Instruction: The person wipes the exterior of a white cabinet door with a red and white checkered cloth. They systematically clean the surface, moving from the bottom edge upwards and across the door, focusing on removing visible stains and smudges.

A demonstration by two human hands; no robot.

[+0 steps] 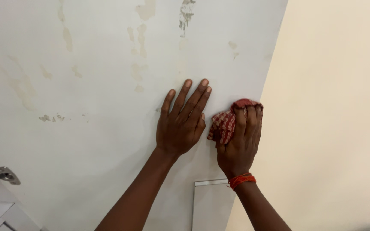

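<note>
So the left hand (180, 128) lay open and flat on the stained white wall (86, 107) while the right hand (239, 143) gripped a bunched red patterned cloth (223, 125) against it by the corner, mid-wipe, probably needing firm pressure next.

A white, stained, flaking wall (99, 85) bears a flat palm and a red patterned cloth (224, 124).

Bare forearms, no sleeves; an orange thread band (241, 180) round the right wrist.
</note>
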